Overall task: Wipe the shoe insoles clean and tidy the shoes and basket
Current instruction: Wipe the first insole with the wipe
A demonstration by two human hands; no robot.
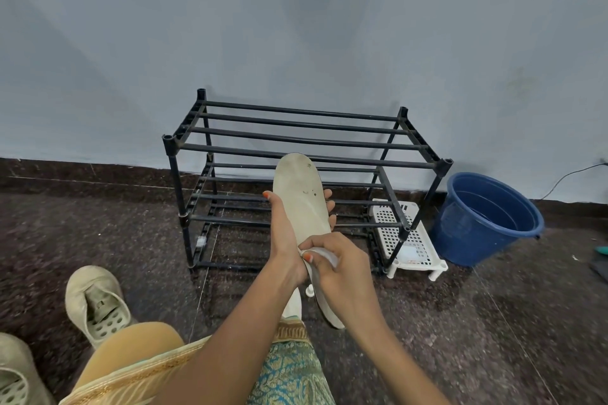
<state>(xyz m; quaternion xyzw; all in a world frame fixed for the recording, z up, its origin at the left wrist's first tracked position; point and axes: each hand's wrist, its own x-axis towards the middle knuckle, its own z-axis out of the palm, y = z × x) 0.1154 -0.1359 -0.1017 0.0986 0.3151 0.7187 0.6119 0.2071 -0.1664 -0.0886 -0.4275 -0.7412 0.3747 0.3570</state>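
A long off-white insole (301, 194) with a few dark specks stands nearly upright in front of me. My left hand (285, 233) grips it round the middle, fingers wrapped behind it. My right hand (339, 268) pinches a small white cloth (324, 255) against the insole's lower part. Two beige shoes lie on the floor at the left: one shoe (95, 302) with its opening up, the other shoe (16, 371) cut by the frame's corner. A white perforated basket (406, 240) sits on the floor under the rack's right end.
A black two-tier shoe rack (306, 141) stands against the blue wall. A blue bucket (487, 217) is to its right, with a cable behind it. The floor is dark speckled stone. My knee and patterned clothing fill the bottom.
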